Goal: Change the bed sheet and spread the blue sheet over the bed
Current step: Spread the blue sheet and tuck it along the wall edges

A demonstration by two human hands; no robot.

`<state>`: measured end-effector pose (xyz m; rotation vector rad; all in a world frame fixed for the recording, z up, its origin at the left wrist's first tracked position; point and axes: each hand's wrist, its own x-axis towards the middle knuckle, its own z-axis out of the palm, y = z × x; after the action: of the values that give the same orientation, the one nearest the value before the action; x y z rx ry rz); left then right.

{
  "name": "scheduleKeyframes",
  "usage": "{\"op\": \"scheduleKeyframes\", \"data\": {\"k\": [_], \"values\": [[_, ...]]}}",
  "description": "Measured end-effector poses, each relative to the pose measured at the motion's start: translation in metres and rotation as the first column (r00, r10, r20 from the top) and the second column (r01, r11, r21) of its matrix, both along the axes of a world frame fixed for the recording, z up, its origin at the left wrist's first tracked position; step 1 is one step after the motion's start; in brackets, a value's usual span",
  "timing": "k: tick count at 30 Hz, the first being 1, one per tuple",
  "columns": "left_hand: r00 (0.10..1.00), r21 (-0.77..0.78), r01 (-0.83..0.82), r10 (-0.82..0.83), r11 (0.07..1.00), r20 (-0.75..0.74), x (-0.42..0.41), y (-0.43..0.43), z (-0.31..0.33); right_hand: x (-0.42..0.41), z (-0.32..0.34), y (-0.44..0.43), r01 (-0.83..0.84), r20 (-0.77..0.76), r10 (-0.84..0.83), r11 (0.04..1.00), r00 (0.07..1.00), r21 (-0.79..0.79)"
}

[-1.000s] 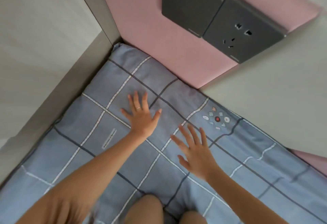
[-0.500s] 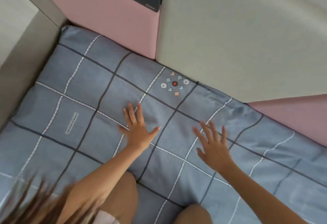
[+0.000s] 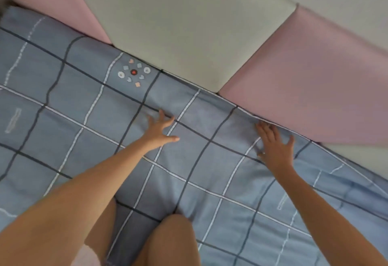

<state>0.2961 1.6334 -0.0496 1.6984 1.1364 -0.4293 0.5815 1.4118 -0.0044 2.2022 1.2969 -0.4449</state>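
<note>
The sheet [image 3: 84,97] lies spread flat, and both open-palmed hands have slid right, away from the corner, left hand [image 3: 159,129] pressing mid-sheet, right hand [image 3: 275,146] pressing its edge beside the pink panel [image 3: 315,89], so smoothing this side seems nearly finished.

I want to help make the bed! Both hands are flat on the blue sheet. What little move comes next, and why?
Probably sweep the right hand sideways along the wall edge, since the blue sheet looks wavy there beside the pink pad, while it lies smoother by the left hand.
</note>
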Motion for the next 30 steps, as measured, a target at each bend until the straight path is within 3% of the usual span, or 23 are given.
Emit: {"op": "scheduleKeyframes", "data": {"k": [3, 5, 9, 10, 12, 15, 18, 22, 26, 28, 30], "values": [[0.997, -0.031, 0.083, -0.083, 0.996, 0.001, 0.031, -0.006, -0.004, -0.009, -0.005, -0.003, 0.035, 0.002, -0.037, 0.959, 0.999, 0.281], [0.994, -0.067, 0.101, -0.104, 0.993, -0.031, 0.033, 0.0, -0.007, -0.014, -0.01, 0.011, -0.01, -0.003, 0.012, 0.922, 1.0, 0.388], [0.992, -0.126, 0.122, -0.125, 0.985, -0.016, 0.023, 0.013, 0.001, -0.021, -0.023, 0.053, 0.147, -0.136, -0.106, 0.929, 0.985, 0.339], [0.995, -0.06, 0.096, -0.096, 0.994, 0.004, 0.022, 0.015, 0.002, -0.023, -0.026, 0.064, 0.172, -0.135, -0.135, 0.934, 0.982, 0.313], [0.997, 0.216, 0.031, -0.044, 0.976, 0.056, 0.016, 0.015, 0.004, -0.025, -0.028, 0.078, 0.106, -0.099, -0.082, 0.957, 0.992, 0.271], [0.982, 0.572, -0.021, -0.091, 0.82, 0.167, 0.01, 0.017, 0.014, -0.023, -0.035, 0.081, 0.069, -0.15, -0.036, 0.972, 0.988, 0.223], [0.92, 0.751, 0.035, -0.315, 0.659, 0.233, 0.022, 0.029, 0.021, -0.02, -0.029, 0.076, 0.119, -0.297, -0.06, 0.976, 0.953, 0.184], [0.822, 0.869, 0.107, -0.534, 0.484, 0.196, 0.041, 0.04, 0.036, -0.012, -0.006, 0.074, 0.001, -0.306, 0.054, 0.984, 0.95, 0.176], [0.69, 0.853, 0.359, -0.723, 0.377, 0.029, 0.063, 0.049, 0.048, -0.043, 0.003, 0.038, -0.104, -0.162, 0.18, 0.913, 0.97, 0.395], [0.622, 0.75, 0.551, -0.779, 0.365, -0.078, 0.069, 0.049, 0.048, -0.057, 0.008, 0.029, -0.026, -0.193, 0.129, 0.887, 0.973, 0.461], [0.609, 0.638, 0.647, -0.786, 0.416, -0.104, 0.076, 0.052, 0.047, -0.061, 0.017, 0.031, 0.132, -0.264, -0.008, 0.881, 0.964, 0.454]]}}
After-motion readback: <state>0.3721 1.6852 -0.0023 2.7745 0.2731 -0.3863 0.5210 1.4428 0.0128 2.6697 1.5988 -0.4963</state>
